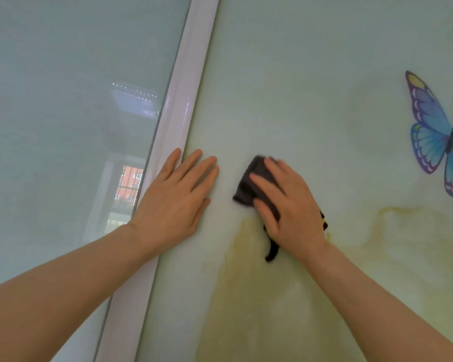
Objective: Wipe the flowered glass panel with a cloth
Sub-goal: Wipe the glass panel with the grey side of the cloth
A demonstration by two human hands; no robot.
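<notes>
Dark grey cloth [249, 182] lies flat under the right hand [288, 202], fingers pressing it onto the pale flowered glass panel [311, 87]; unwiped glass spreads rightward (toward the blue butterfly [434, 137]). Left hand [175, 197] rests flat, holding nothing.

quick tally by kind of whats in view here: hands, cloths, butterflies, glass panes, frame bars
hands: 2, left hand, right hand
cloth: 1
butterfly: 1
glass panes: 2, flowered glass panel, plain pane
frame bar: 1
total: 7
</notes>
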